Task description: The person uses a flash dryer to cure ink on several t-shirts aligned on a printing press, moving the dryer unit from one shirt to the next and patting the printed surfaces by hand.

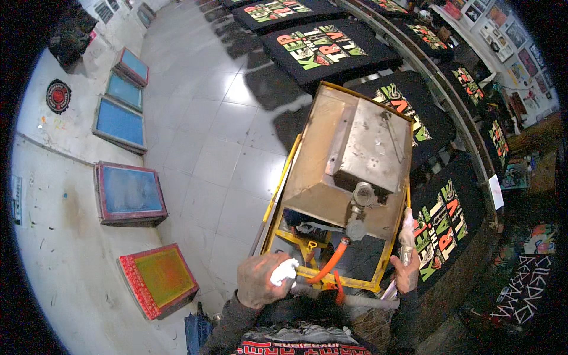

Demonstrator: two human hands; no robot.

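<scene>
A metal unit (331, 148) stands in a yellow frame (367, 285) in front of me. It has a raised box, a grey pipe fitting (355, 228) and an orange hose (329, 260). My left hand (260, 280) is closed by the frame's near left corner, with a crumpled white cloth or paper (285, 271) in its fingers. Whether it also grips the frame is hidden. Beside the near right corner, my right hand (406, 274) curls its fingers at a pale, slender thing (406, 234) pointing away from me; its kind is unclear.
Black printed T-shirts (322, 52) lie on boards along a long rail (458, 94) to the right. Framed screens (131, 193) lean against the left wall, including a yellow one with a red border (160, 280). Tiled floor (201, 154) runs between. A folded dark umbrella (198, 330) stands at lower left.
</scene>
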